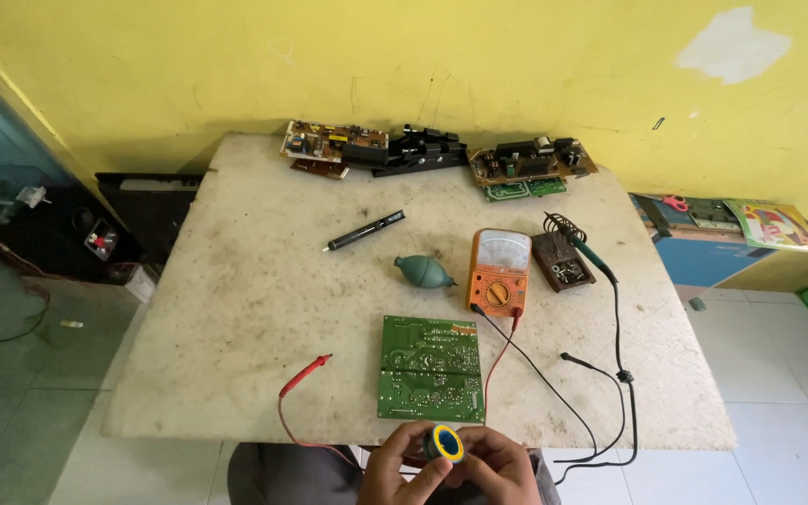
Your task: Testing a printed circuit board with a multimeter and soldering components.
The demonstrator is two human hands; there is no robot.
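Observation:
Both my hands are at the bottom edge of the head view, just below the table's near edge. My left hand and my right hand together hold a small round spool with a blue and yellow face. Right above them on the table lies a green circuit board, solder side up. A red probe lies to its left, with its red lead running off the table edge.
On the worn white table are an orange analog multimeter, a teal rubber blower, a black pen-shaped tool, a soldering iron in its brown stand, and several circuit boards along the yellow wall. Black cables trail off the right front.

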